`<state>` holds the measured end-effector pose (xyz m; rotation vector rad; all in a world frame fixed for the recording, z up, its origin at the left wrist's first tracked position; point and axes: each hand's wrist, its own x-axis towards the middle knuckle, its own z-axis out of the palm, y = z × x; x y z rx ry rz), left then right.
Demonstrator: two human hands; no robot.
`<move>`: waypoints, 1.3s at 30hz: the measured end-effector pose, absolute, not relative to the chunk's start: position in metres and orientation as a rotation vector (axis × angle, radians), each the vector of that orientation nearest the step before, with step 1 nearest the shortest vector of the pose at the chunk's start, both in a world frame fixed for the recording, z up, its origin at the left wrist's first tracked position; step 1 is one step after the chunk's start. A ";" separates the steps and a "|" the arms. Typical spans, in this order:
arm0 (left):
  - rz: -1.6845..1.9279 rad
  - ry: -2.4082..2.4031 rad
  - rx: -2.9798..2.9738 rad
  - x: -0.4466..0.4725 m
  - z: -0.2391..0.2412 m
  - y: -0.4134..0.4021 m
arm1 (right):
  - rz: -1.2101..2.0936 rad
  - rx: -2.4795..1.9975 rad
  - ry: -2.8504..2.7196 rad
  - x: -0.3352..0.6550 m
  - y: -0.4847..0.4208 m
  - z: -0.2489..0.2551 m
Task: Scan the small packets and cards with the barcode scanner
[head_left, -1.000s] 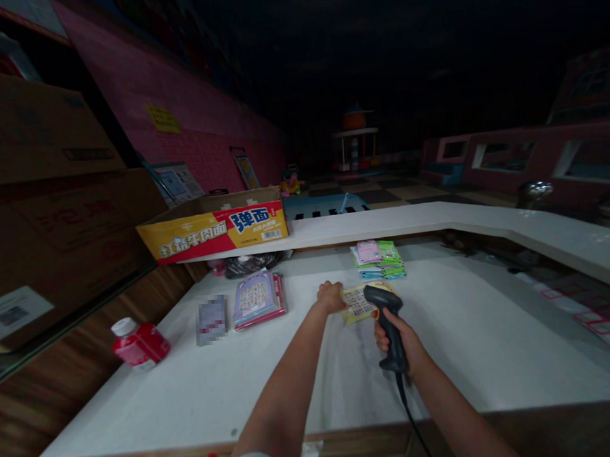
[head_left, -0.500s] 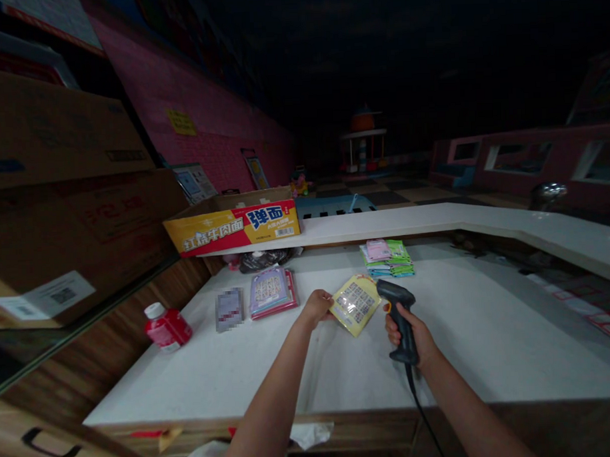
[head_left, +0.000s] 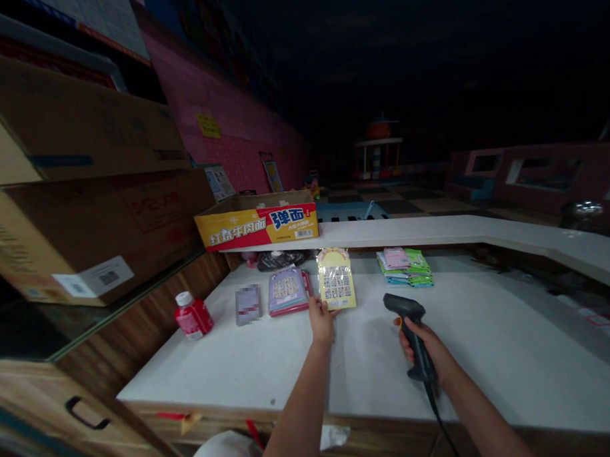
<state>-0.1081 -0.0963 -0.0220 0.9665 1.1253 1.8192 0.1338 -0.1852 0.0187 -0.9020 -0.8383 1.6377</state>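
My left hand [head_left: 321, 319] is closed on the lower left corner of a flat yellow packet [head_left: 337, 279] in shiny clear wrap, with a grid of small pictures on its face. The packet is tilted up, beside a stack of similar purple and red packets [head_left: 288, 290]. In my right hand [head_left: 432, 351] is a black corded barcode scanner [head_left: 413, 338], gripped by its handle. The scanner's head points left, apart from the yellow packet. Behind it lies a pile of small green and pink packets [head_left: 405, 267].
A red bottle with a white cap [head_left: 193, 316] and a blurred-out flat item [head_left: 248, 304] stand left on the white counter [head_left: 270, 363]. An open noodle carton [head_left: 259, 227] sits on the raised ledge [head_left: 410, 230]. Large cardboard boxes [head_left: 99, 229] are stacked at left.
The yellow packet has moved left, away from the scanner, and now stands more upright by the purple stack. My right hand keeps the scanner. The whole view has shifted slightly.
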 end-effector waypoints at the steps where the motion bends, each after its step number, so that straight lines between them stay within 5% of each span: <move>1: 1.827 1.115 0.959 -0.109 -0.023 -0.095 | 1.612 -0.963 -0.871 0.130 -0.186 0.021; 39: 1.835 1.050 0.945 -0.103 -0.026 -0.092 | 1.440 -1.174 -1.081 0.074 -0.219 0.041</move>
